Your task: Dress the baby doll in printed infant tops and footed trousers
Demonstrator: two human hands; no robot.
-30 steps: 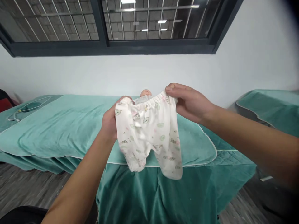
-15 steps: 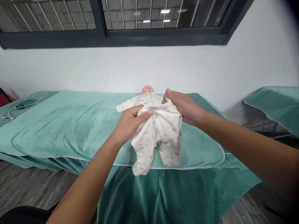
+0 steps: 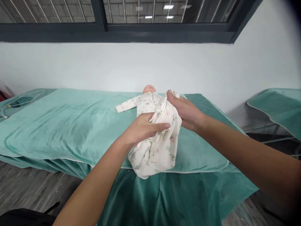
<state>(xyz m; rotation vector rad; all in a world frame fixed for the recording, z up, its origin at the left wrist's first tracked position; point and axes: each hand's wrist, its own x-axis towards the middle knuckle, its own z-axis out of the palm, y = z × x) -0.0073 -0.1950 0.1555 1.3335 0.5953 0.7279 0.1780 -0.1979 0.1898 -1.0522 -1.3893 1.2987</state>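
Note:
Both hands grip a pair of white printed baby pants (image 3: 162, 150), bunched up and hanging over the front of the bed. My left hand (image 3: 145, 127) is closed on the cloth, its thumb lying across the front. My right hand (image 3: 184, 110) pinches the upper right edge of the pants. Behind them a baby doll (image 3: 149, 88) lies on its back, head toward the wall. The doll wears a white printed top (image 3: 147, 103), one sleeve stretched out to the left. Its lower body is hidden behind the pants and my hands.
A light green blanket (image 3: 70, 125) covers the bed, over a darker green sheet (image 3: 183, 194) that drapes down the front. White tubing (image 3: 22, 100) lies at the far left. Another green-covered surface (image 3: 277, 106) stands at the right. A window (image 3: 164, 31) is above the wall.
The pants' two legs, hanging apart before, are now gathered together and the cloth is turned. My left hand has shifted right and a little down, closer to my right hand.

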